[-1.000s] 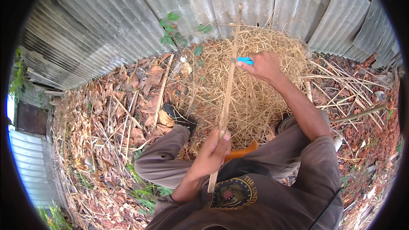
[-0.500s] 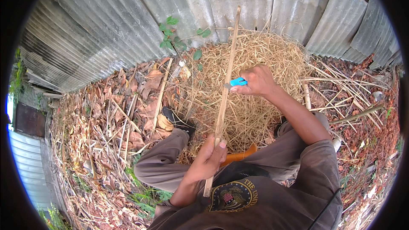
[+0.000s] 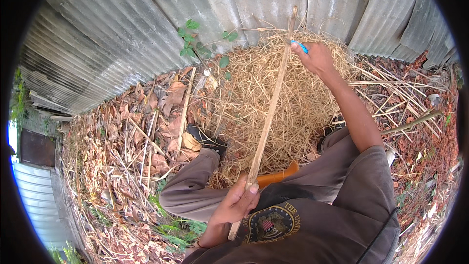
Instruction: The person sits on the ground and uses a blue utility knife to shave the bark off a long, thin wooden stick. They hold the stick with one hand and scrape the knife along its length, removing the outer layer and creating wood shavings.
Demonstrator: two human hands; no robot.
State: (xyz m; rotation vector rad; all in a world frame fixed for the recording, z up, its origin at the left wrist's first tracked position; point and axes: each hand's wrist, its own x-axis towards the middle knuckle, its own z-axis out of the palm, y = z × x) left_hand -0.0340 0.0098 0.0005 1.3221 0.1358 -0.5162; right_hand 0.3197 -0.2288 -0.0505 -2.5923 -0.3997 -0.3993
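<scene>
Head view, item by item, from your hands outward.

Left hand point(image 3: 238, 200): closed around the near end of a long thin stick point(image 3: 270, 110), thumb on top, close to your lap. A short stub of the stick shows below the fist.

Right hand point(image 3: 316, 57): arm stretched out, fingers closed on a small blue tool point(image 3: 299, 46), set against the stick near its far tip. What kind of tool it is cannot be made out.

Stick: pale, straight, narrow strip, running from your lap up and away over the straw pile point(image 3: 273, 93). Judged light and fairly stiff but likely to flex and whip along its length; edges may be splintery. Keep your hold near the base, firm, with the second contact far up to steady the tip.

Orange handle point(image 3: 278, 176): lies across your lap just behind the stick, untouched.

Surroundings: your dark shoe point(image 3: 205, 139) beside the straw; dry brown leaves point(image 3: 146, 132) and loose canes on the ground; corrugated metal fence point(image 3: 146, 34) behind, with a small green plant point(image 3: 195, 44) at its foot.
</scene>
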